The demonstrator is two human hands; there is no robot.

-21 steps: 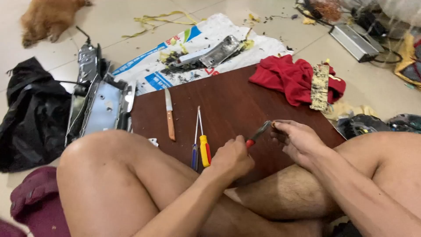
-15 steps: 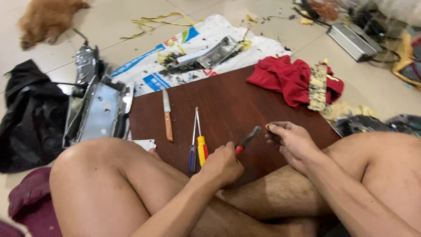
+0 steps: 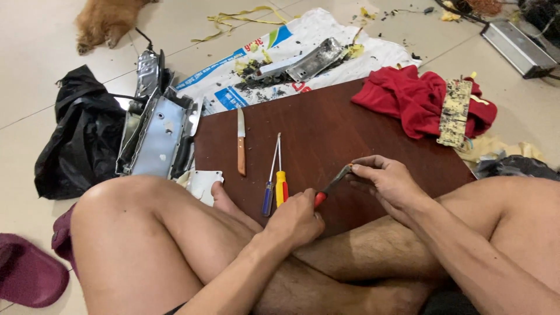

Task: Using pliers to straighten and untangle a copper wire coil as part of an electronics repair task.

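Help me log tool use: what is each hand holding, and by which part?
Left hand grips red-handled pliers by the handles; right hand pinches at their nose end.

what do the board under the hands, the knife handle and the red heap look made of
Board: looks like wood or laminate, dark reddish-brown with a smooth low sheen. Knife: handle seems wooden, plain tan; blade pale, shiny metal. Red heap: soft cloth, crumpled into folds.

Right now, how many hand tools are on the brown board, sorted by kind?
Knife: 1
Screwdrivers, one blue-handled, one yellow-and-red-handled: 2
Red-handled pliers, gripped by the left hand with the right hand at the tip: 1
Total: 4
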